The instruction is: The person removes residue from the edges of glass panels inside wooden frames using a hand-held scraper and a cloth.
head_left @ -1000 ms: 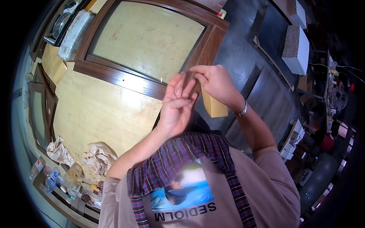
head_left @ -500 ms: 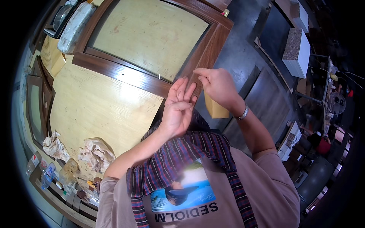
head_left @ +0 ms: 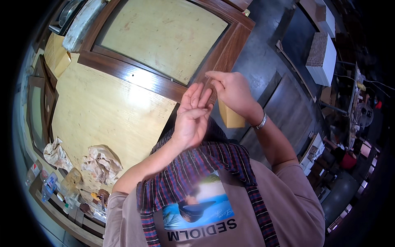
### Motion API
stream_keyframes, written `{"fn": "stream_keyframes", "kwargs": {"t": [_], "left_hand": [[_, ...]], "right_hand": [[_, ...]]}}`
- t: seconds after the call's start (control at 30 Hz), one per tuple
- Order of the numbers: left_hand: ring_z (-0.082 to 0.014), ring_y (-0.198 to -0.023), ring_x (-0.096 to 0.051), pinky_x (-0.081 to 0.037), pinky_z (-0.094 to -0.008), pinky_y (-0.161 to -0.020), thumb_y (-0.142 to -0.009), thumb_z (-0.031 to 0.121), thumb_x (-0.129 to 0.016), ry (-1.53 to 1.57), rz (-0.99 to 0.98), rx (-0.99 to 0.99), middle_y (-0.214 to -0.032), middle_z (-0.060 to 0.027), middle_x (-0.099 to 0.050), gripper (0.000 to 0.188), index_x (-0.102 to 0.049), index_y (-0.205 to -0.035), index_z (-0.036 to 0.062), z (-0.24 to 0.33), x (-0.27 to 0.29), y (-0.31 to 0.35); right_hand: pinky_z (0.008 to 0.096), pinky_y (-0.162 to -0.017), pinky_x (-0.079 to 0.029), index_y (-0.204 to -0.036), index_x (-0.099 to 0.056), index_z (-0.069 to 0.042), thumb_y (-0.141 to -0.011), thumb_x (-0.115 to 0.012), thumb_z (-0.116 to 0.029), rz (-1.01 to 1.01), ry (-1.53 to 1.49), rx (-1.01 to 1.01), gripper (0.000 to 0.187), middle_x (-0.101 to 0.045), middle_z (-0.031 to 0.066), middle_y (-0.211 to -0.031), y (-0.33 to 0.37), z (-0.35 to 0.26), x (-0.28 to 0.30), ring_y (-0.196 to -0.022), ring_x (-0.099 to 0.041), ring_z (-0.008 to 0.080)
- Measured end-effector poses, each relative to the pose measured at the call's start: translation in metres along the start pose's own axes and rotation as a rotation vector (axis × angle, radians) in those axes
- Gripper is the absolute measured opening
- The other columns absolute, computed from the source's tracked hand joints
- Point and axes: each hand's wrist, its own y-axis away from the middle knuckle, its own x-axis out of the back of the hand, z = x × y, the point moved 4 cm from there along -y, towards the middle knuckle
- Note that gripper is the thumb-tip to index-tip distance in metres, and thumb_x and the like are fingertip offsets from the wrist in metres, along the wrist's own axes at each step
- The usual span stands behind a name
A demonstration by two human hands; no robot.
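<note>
A brown wooden frame (head_left: 123, 75), shaped like a cabinet door, lies on a pale board, its near right corner in front of me. At that corner my left hand (head_left: 192, 113) is turned palm up, its fingers stretched out against or just over the wood and its thumb folded across the palm. My right hand (head_left: 234, 90) is over the same corner. Its index finger reaches along the frame's right-hand rail, the thumb is close beneath it and the other fingers are curled. Whatever may be between finger and thumb is too small to make out.
The pale board (head_left: 107, 107) spreads to the left. Crumpled brown paper (head_left: 102, 162) and a plastic bottle (head_left: 49, 187) lie at lower left. Smaller dark frames (head_left: 41, 107) stand along the left edge. A white stack (head_left: 321, 59) is at far right. A yellow block (head_left: 231, 115) is below my right hand.
My right hand has shifted slightly up and left along the frame's rail. The left hand stays almost where it was, in the same palm-up pose.
</note>
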Motion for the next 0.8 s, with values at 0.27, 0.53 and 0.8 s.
{"fn": "stream_keyframes", "kwargs": {"t": [0.27, 0.53, 0.8], "left_hand": [[-0.0197, -0.119, -0.052, -0.045, -0.0351, -0.093, -0.079, -0.018, -0.041, 0.036, -0.018, 0.01, -0.14, -0.0083, -0.044, 0.078, -0.028, -0.149, 0.0157, 0.003, -0.005, 0.002], [-0.0196, -0.079, -0.063, -0.054, -0.0363, -0.073, -0.084, -0.01, -0.041, 0.174, -0.159, 0.209, -0.109, -0.0152, -0.063, 0.082, -0.017, -0.153, 0.0252, -0.006, 0.007, 0.003], [-0.0213, -0.082, -0.065, -0.055, -0.0389, -0.079, -0.087, -0.01, -0.04, 0.216, -0.146, 0.215, -0.115, -0.0176, -0.062, 0.082, -0.012, -0.154, 0.0276, -0.01, 0.01, 0.006]], "right_hand": [[0.0397, -0.062, -0.05, -0.102, -0.071, -0.006, -0.084, -0.059, -0.01, 0.028, 0.021, 0.003, 0.022, -0.065, 0.0192, -0.08, -0.011, -0.001, 0.012, -0.071, -0.065, 0.0351], [0.0407, -0.061, -0.048, -0.103, -0.07, -0.006, -0.084, -0.058, -0.009, 0.005, 0.038, -0.008, 0.023, -0.064, 0.0197, -0.079, -0.01, 0.0, 0.013, -0.068, -0.064, 0.0351], [0.0402, -0.061, -0.049, -0.104, -0.071, -0.008, -0.083, -0.057, -0.008, -0.002, 0.066, 0.027, 0.025, -0.065, 0.0188, -0.079, -0.007, 0.003, 0.01, -0.069, -0.064, 0.0349]]}}
